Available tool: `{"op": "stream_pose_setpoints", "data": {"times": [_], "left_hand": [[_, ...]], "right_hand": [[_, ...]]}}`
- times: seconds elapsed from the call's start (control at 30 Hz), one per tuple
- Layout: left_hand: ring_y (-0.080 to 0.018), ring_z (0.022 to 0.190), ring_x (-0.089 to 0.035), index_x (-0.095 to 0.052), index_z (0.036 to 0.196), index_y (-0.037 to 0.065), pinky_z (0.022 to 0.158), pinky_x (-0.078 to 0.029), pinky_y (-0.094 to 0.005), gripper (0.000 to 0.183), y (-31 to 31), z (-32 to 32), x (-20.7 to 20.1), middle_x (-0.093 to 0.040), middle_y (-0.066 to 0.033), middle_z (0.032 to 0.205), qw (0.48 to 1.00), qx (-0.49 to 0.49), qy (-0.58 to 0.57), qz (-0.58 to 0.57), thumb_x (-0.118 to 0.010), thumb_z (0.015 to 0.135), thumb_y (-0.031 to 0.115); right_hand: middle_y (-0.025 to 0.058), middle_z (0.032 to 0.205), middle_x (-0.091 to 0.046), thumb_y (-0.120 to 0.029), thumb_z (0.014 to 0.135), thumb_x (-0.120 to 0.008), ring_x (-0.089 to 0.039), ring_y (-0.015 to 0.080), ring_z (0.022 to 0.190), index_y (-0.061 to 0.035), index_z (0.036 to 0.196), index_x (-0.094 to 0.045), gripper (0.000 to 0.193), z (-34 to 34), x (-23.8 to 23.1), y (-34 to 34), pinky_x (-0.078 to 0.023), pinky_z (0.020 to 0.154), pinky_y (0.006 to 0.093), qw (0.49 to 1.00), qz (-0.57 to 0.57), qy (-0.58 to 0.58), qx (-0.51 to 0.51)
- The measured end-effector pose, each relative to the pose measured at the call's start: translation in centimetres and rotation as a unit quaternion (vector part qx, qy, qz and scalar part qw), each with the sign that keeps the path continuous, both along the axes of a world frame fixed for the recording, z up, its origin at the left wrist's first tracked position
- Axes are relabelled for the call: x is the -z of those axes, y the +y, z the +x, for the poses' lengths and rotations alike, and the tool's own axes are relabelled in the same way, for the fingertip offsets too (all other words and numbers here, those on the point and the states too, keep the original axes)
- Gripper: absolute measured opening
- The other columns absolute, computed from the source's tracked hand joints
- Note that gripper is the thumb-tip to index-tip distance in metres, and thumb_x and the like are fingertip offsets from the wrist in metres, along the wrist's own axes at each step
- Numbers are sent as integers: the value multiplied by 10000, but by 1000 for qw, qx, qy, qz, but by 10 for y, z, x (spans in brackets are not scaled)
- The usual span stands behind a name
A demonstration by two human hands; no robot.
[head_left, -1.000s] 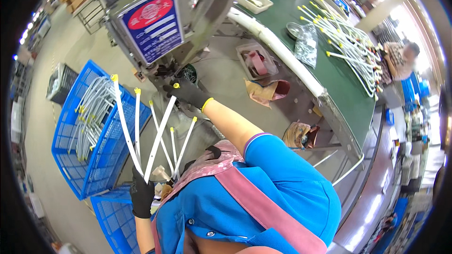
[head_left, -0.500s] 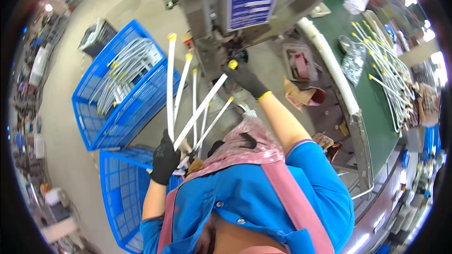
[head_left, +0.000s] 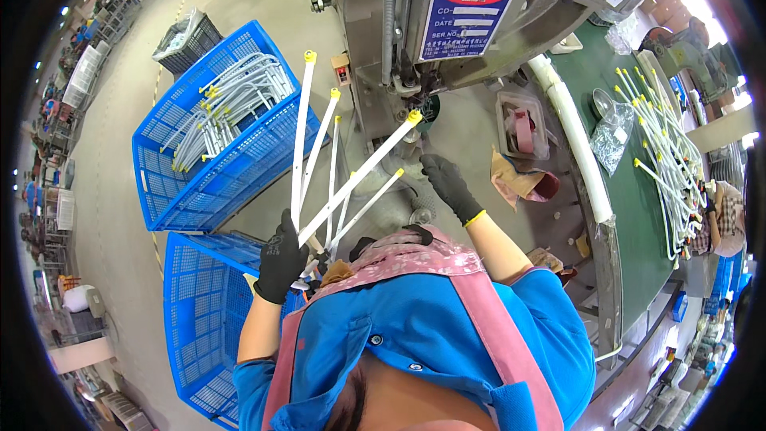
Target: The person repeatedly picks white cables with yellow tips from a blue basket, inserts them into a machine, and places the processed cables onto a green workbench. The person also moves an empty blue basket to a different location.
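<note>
My left hand [head_left: 281, 259], in a black glove, grips a fan of several white tubes with yellow end caps [head_left: 319, 160] that stick up and away from me. My right hand [head_left: 448, 183], also in a black glove with a yellow cuff, reaches forward under the grey press machine [head_left: 447, 24], near the tip of one tube [head_left: 412, 118]; whether its fingers hold anything cannot be told. My blue shirt and pink apron fill the lower middle.
A blue crate [head_left: 215, 124] holding several bent white tubes stands at my left, with a second blue crate [head_left: 195, 311] below it. A green conveyor [head_left: 638, 215] at the right carries more tubes [head_left: 666, 152]. A co-worker's sleeve [head_left: 726, 215] shows at the far right.
The view has swung so the machine sits higher and closer. My left hand with the tube bundle rose toward the machine, and my right hand stayed reaching under the press.
</note>
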State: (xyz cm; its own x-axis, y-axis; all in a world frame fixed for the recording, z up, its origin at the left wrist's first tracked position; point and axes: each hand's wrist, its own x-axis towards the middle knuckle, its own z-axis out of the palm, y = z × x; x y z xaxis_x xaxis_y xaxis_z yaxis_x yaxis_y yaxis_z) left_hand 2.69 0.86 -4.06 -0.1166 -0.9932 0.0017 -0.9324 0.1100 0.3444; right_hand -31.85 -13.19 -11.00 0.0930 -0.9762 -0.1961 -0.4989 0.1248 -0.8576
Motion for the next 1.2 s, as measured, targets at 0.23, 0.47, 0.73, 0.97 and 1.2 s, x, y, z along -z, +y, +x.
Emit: {"op": "stream_pose_setpoints", "data": {"times": [0.23, 0.47, 0.73, 0.97, 1.2], "left_hand": [[-405, 849, -606, -283, 1352, -61, 716, -496, -448, 738, 3, 18, 19, -583, -262, 995, 998, 35, 45, -32, -654, 741, 126], [-435, 1188, -442, -283, 1383, -27, 996, -364, -457, 695, 0, 43, 8, -445, -287, 1293, 992, -47, 117, 25, -606, 802, 175], [-420, 985, -551, -409, 1290, 11, 864, -437, -469, 665, 84, 30, 32, -558, -247, 1092, 996, -62, -50, -43, -595, 654, 75], [-388, 899, -573, -442, 1239, 20, 792, -449, -453, 619, 114, -33, 23, -576, -214, 1008, 992, 46, -87, 76, -604, 644, 75], [-355, 812, -594, -476, 1189, 30, 720, -461, -438, 574, 103, -151, -4, -593, -180, 924, 941, 275, -157, 122, -612, 634, 75]], "right_hand": [[146, 975, -651, -291, 932, -466, -619, 275, 903, 7, 1075, -598, 356, -12, 14, 30, -475, 798, 362, 990, -71, 60, -104], [135, 915, -621, -176, 882, -497, -589, 312, 832, -38, 918, -596, 174, -18, 43, 57, -477, 751, 396, 957, -241, 68, -146], [153, 956, -612, -107, 857, -500, -585, 307, 885, -30, 995, -591, 182, -6, 18, 89, -471, 785, 378, 911, -347, -16, -220], [152, 978, -605, -272, 908, -506, -565, 345, 905, -47, 980, -598, 254, -5, -52, 109, -446, 792, 420, 925, -212, -78, -305], [168, 1149, -579, -320, 774, -661, -554, 344, 1032, -68, 1216, -525, 527, -74, -43, 188, -434, 873, 421, 915, -202, -55, -346]]}}
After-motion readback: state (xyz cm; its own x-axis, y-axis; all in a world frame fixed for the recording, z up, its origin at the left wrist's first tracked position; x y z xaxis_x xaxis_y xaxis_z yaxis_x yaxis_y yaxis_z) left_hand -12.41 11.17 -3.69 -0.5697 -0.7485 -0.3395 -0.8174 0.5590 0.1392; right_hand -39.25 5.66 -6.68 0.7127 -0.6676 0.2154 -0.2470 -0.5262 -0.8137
